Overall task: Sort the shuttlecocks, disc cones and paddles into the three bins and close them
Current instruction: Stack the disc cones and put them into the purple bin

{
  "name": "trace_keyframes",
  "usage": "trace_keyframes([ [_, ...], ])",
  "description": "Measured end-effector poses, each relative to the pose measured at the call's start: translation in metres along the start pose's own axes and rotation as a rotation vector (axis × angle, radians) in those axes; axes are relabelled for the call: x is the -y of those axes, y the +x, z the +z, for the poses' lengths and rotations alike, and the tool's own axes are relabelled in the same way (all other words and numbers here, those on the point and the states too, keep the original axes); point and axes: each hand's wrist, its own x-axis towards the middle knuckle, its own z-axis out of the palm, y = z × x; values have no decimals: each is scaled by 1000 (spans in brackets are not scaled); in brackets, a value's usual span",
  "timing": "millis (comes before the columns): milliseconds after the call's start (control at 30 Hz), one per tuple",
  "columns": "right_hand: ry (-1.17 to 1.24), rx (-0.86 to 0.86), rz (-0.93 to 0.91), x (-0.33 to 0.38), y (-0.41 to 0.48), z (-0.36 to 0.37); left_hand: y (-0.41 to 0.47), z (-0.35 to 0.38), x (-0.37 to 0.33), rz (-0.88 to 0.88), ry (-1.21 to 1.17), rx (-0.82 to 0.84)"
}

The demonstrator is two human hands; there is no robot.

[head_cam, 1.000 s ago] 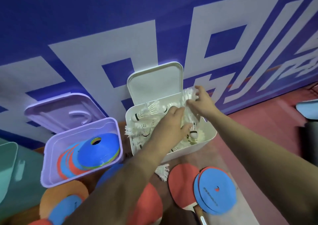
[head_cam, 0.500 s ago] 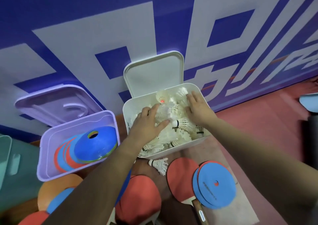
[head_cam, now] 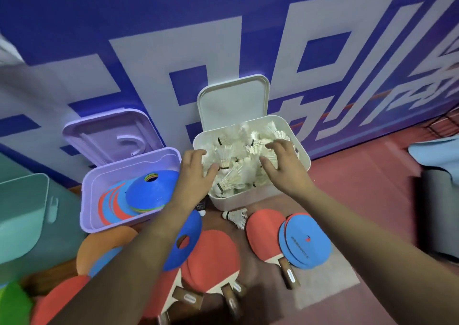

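Pressing on shuttlecocks (head_cam: 236, 160) heaped in white bin (head_cam: 238, 200), lid raised: left hand (head_cam: 196, 175) and right hand (head_cam: 285, 168), both with fingers spread, gripping nothing. 1 stray shuttlecock (head_cam: 236, 217) on floor just before it. Purple bin (head_cam: 87, 200), beside: stacked disc cones (head_cam: 151, 190). Paddles (head_cam: 265, 235) on floor nearby.

- Your left hand (head_cam: 192, 175) and right hand (head_cam: 285, 170) are bare, the fingers (head_cam: 278, 143) uncovered.
- Your left forearm (head_cam: 144, 250) and right forearm (head_cam: 360, 230) show bare skin to the view's bottom edge.
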Motion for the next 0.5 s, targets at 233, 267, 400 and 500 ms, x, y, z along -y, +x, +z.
trace_keyframes([
  [233, 46, -21, 145, 8, -105, 24, -105, 19, 36, -62, -102, 136],
  [267, 37, -7, 189, 2, -119, 31, -115, 26, 38, -77, -97, 190],
  [400, -7, 76, 424, -35, -166, 47, -135, 59, 24, -148, -89, 435],
  [500, -49, 148, 612, -72, -188, 43, -138, 91, 6, -168, 25, 663],
])
